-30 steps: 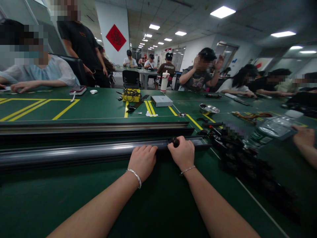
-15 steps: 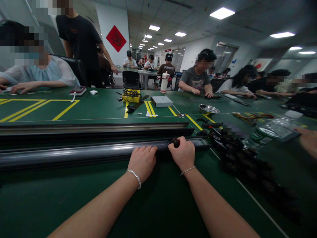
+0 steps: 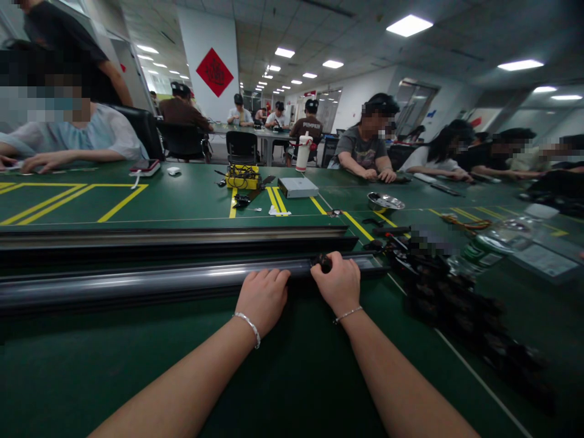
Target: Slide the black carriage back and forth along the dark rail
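A long dark channel-shaped rail [image 3: 150,281] with a shiny inner face lies across the green table in front of me. My left hand [image 3: 263,298] is closed over its near edge, fingers bent onto the rail. Just to the right, near the rail's right end, my right hand [image 3: 338,283] pinches a small round black part [image 3: 323,263] sitting in the channel. The fingers hide some of this part. Behind, parallel to the first, lies a second long rail [image 3: 182,236].
To the right lie a row of black parts [image 3: 474,322], a clear plastic bottle [image 3: 483,252] and a flat grey box [image 3: 547,258]. Farther back are a metal bowl [image 3: 385,202], another grey box [image 3: 297,187] and a yellow basket [image 3: 242,177] of cables. Several people sit around.
Both my hands stay in place. At left, the standing person in black has moved left. Another person's hand at the right edge has withdrawn, leaving the grey box lying farther right.
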{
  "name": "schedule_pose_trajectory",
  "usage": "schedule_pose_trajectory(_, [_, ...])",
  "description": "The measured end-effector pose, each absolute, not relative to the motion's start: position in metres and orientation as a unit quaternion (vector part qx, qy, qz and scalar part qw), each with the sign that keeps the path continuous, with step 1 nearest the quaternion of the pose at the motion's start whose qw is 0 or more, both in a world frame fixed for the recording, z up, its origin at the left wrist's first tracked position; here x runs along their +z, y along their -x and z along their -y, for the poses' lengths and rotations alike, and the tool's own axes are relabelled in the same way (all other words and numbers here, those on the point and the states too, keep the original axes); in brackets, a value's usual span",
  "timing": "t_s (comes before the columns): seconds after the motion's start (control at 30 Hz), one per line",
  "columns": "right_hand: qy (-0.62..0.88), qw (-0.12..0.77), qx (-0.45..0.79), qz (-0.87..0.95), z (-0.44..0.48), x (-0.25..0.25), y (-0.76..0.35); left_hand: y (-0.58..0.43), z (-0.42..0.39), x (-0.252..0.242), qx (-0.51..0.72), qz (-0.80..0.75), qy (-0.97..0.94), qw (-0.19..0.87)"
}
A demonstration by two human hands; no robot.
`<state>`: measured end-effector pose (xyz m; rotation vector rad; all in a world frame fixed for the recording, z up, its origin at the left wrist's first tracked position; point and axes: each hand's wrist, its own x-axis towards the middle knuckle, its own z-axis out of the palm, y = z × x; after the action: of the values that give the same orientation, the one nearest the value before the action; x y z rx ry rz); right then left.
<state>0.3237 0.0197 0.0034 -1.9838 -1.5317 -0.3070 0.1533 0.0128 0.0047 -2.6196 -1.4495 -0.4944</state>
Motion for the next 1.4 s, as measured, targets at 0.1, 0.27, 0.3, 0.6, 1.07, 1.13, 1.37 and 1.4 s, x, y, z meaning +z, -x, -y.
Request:
schedule_pose_trajectory(0.1, [0.753,0.304,-0.114,0.573,-0.0205,0.003,-0.3234,-0.1528,-0.013,0.0035,-0.166,0.474,0.863,0.057])
schedule_pose_trajectory(0.27, [0.758,0.305,-0.108,0.567,-0.022,0.0028,-0.3235,-0.1527,-0.0139,0.0021,-0.164,0.47,0.865,0.065])
schedule_pose_trajectory(0.3, [0.758,0.306,-0.108,0.566,-0.0221,0.0027,-0.3234,-0.1528,-0.0141,0.002,-0.165,0.47,0.864,0.066])
schedule_pose_trajectory(0.6, [0.759,0.31,-0.096,0.565,-0.0223,0.0007,-0.3248,-0.1531,-0.0135,0.0027,-0.168,0.47,0.864,0.064])
schedule_pose_trajectory(1.07, [0.76,0.301,-0.1,0.568,-0.0225,0.0005,-0.3319,-0.1539,-0.0141,0.0018,-0.163,0.471,0.865,0.06])
schedule_pose_trajectory(1.13, [0.758,0.295,-0.099,0.573,-0.022,0.0004,-0.3313,-0.1539,-0.0143,0.0013,-0.167,0.47,0.864,0.062])
schedule_pose_trajectory(1.37, [0.754,0.292,-0.117,0.577,-0.023,-0.0014,-0.3312,-0.1535,-0.0145,0.0004,-0.169,0.471,0.864,0.059])
schedule_pose_trajectory(1.4, [0.754,0.293,-0.116,0.576,-0.0233,-0.0017,-0.3318,-0.1535,-0.0144,0.0006,-0.17,0.47,0.864,0.059])
